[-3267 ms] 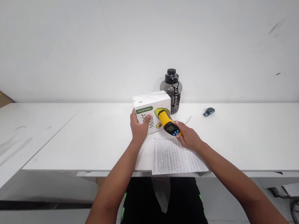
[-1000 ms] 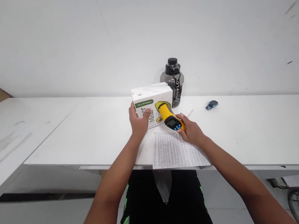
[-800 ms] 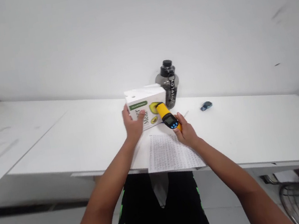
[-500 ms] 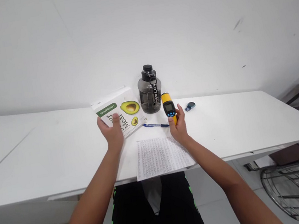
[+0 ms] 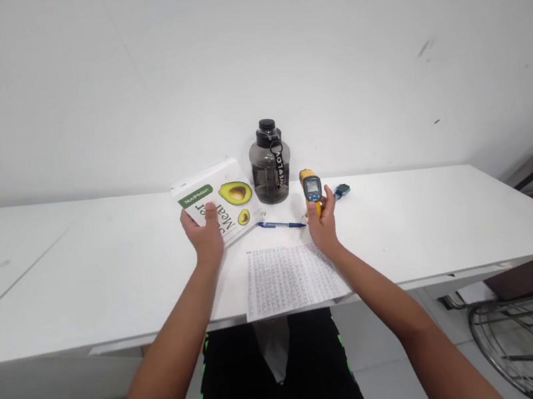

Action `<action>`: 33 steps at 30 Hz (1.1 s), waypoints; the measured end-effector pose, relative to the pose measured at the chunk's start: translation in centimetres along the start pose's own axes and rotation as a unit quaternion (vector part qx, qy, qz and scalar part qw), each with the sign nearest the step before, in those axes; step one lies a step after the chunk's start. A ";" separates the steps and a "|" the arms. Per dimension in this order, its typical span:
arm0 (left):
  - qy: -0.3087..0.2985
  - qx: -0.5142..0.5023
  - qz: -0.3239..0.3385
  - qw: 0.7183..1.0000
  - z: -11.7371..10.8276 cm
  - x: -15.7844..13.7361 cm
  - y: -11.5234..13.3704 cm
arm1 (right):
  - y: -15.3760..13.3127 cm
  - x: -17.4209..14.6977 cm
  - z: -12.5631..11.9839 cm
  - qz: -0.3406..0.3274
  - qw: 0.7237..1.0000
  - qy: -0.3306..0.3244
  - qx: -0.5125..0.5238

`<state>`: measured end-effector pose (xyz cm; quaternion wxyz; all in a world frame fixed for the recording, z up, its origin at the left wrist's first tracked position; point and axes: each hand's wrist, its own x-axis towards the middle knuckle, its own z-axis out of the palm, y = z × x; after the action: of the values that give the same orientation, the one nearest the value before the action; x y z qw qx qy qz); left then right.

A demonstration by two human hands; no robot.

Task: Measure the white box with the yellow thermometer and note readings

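Observation:
My left hand (image 5: 205, 236) grips a white box (image 5: 219, 200) with avocado pictures and a green label, tilted, its thumb across the front face. In my right hand (image 5: 324, 224) is a yellow and black infrared thermometer (image 5: 313, 189), held by its handle with the small screen facing me. Behind and between the two stands a dark translucent water bottle (image 5: 270, 168) with a black cap and a strap. A blue pen (image 5: 281, 225) lies on the table between my hands. Below it, a sheet of paper (image 5: 292, 280) covered in rows of writing reaches the table's front edge.
A small blue-green object (image 5: 341, 191) lies just beyond my right hand; I cannot make out its kind. The white table (image 5: 426, 221) runs along a white wall (image 5: 348, 45). At the lower right is a metal-framed chair (image 5: 521, 338) on the floor.
The thermometer has turned so its screen faces me more squarely and now shows a lit display. Both hands sit slightly further right in view, as does the whole scene; the box stays held.

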<state>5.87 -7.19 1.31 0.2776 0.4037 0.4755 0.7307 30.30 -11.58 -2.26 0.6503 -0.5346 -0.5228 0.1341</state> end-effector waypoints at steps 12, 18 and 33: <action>-0.004 -0.003 0.002 1.000 0.0 0.0 -0.3 | 0.3 0.0 0.0 -0.014 1.000 -0.009 -0.018; -0.003 -0.003 -0.001 1.000 0.0 -0.1 0.0 | 0.4 0.0 0.0 -0.041 0.998 -0.016 -0.043; -0.006 -0.009 0.009 1.000 0.0 0.0 0.1 | -0.1 0.5 -0.7 -0.012 0.995 -0.039 -0.094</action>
<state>5.90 -7.19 1.39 0.2776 0.4097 0.4632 0.7352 31.05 -11.60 -1.86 0.5780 -0.5814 -0.5643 0.0972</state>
